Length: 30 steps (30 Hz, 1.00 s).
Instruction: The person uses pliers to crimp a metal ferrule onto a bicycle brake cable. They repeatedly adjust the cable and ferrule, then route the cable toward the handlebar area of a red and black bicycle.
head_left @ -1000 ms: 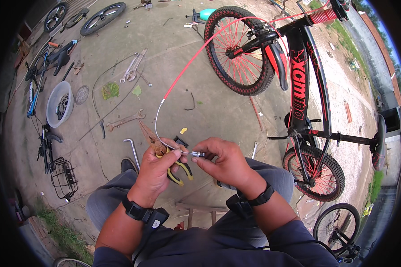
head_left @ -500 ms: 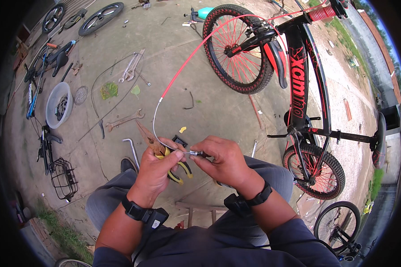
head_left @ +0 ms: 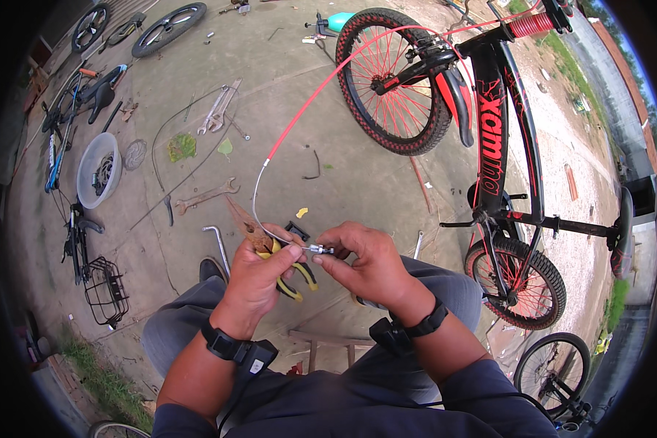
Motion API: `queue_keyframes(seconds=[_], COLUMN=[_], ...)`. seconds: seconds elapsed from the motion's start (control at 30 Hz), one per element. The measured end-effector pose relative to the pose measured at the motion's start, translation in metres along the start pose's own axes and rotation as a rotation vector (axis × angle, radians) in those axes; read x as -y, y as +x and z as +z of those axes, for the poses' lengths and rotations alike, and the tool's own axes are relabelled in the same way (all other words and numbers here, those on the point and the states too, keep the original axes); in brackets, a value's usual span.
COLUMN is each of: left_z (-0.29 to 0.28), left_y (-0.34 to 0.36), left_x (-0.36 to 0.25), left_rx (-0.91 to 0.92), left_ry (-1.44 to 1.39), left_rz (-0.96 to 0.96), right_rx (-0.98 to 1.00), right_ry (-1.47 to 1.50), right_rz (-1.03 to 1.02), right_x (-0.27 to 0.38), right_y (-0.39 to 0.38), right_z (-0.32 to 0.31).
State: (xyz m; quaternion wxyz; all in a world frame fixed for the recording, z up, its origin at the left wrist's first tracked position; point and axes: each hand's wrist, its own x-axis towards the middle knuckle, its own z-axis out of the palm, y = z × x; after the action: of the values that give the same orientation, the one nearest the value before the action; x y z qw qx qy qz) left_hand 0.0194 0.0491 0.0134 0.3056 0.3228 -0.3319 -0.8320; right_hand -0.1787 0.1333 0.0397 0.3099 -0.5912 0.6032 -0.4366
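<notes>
My left hand (head_left: 259,276) is closed around a pair of pliers (head_left: 250,228) with rusty jaws and yellow-and-black handles. Its thumb and finger also pinch a thin cable (head_left: 255,197) with a pale inner section. That cable curves up into a red outer housing (head_left: 306,104) leading to the black-and-red bicycle (head_left: 491,124). At the cable's end is a small silver metal fitting (head_left: 318,249), between my two hands. My right hand (head_left: 369,261) has thumb and fingertips at the fitting's right, darker end, which they partly hide.
A black bracket-like part (head_left: 296,231) lies just beyond my hands. Open-end wrenches (head_left: 206,193), a bent metal bar (head_left: 217,244) and a loose black cable (head_left: 155,157) lie on the concrete. A white tub (head_left: 84,175) of parts and a black wire basket (head_left: 105,293) are at left.
The fingers of my right hand have shifted and spread a little, so more of the silver fitting shows. My left hand keeps its hold on the pliers and cable.
</notes>
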Motion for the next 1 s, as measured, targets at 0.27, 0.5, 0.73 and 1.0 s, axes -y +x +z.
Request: queue_keyframes(seconds=[0.27,0.5,0.73,1.0], left_z=[0.0026,0.0058,0.004,0.0054], left_y=[-0.0006,-0.0007,-0.0011,-0.001], left_x=[0.0011,0.0028,0.0032,0.0005], left_rx=[0.011,0.033,0.016,0.031], left_ry=[0.031,0.005,0.026,0.019], left_rz=[0.038,0.059,0.055,0.042], right_rx=[-0.002,0.005,-0.031,-0.025], right_ry=[-0.137,-0.214,-0.217,-0.27], right_rz=[-0.103,-0.16,-0.153,-0.184], right_x=[-0.0009,0.0001,0.0,0.0005], right_y=[0.0007,0.0009,-0.0004,-0.0004], right_z=[-0.0005,-0.0005,0.0028,0.0003])
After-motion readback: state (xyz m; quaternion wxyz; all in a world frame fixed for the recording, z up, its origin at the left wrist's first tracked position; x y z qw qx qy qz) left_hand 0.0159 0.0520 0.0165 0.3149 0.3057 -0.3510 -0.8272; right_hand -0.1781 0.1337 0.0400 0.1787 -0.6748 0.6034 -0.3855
